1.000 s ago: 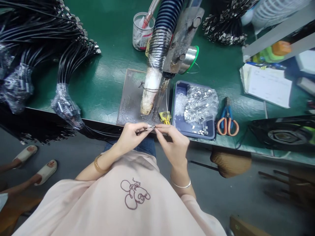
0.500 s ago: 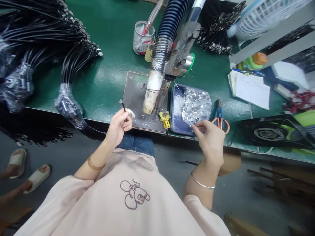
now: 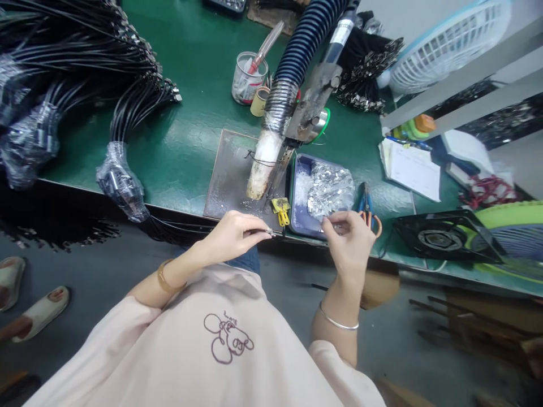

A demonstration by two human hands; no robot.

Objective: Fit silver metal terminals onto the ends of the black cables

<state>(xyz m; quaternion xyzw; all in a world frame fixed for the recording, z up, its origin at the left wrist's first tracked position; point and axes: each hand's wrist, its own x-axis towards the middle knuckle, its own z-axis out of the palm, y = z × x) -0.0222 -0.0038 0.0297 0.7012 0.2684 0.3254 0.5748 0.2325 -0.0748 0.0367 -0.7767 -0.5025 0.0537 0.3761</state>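
My left hand [image 3: 235, 236] is over the table's front edge, thumb and fingers pinched together. A small shiny metal tip shows at its fingertips, on the end of a black cable that the hand mostly hides. My right hand [image 3: 351, 234] pinches a tiny silvery metal piece at the front rim of a blue tray [image 3: 299, 217]. Inside that tray lies a heap of small silvery metal pieces [image 3: 333, 189] on clear plastic, with whitish grains at its left. A yellow clip-like tool [image 3: 280, 210] sits between my hands, left of the tray.
A ribbed hose [image 3: 311, 39] with a white end hangs over a grey board [image 3: 220, 186]. Bundled black cables [image 3: 127, 124] lie at left. Blue-and-orange pliers [image 3: 367, 206], a notepad [image 3: 413, 169] and a black fan [image 3: 445, 237] are at right. A cup [image 3: 248, 85] stands behind.
My left hand has moved right and turned, its fingertips now pointing toward the tray. The cable that stuck up from it is mostly hidden. My right hand stays by the tray. The view has shifted slightly.
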